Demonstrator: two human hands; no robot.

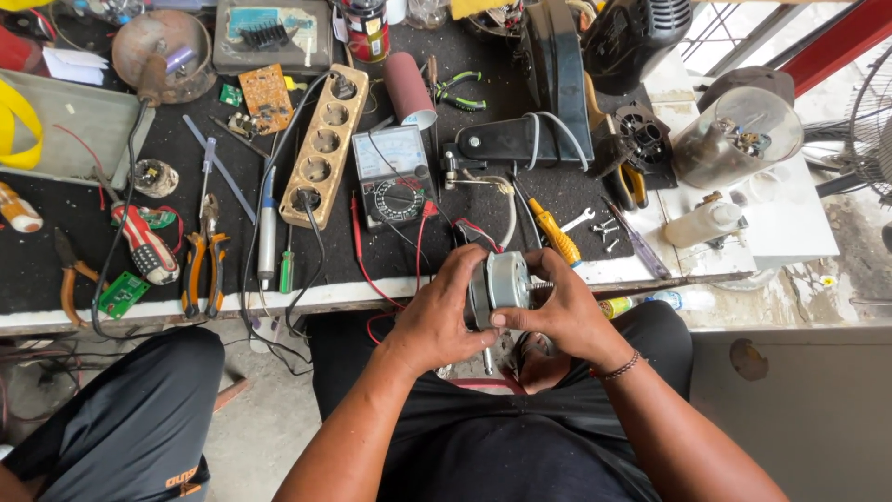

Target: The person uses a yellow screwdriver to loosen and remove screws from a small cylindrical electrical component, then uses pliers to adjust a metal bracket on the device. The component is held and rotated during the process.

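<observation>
A small silver round motor (506, 281) with a thin shaft sticking out to the right is held between both hands just in front of the workbench edge. My left hand (448, 311) grips its left side with fingers curled over the top. My right hand (567, 316) holds its right side, thumb pressed on the front face. A bracelet sits on the right wrist. Red and black wires run from the motor area up toward an analog multimeter (394, 177) on the bench.
The black workbench mat (56, 251) carries a beige power strip (325, 144), orange pliers (203, 260), a yellow screwdriver (555, 232), a green circuit board (123, 294), a black fan housing (548, 93) and a clear jar (739, 135). A white surface (790, 223) lies to the right.
</observation>
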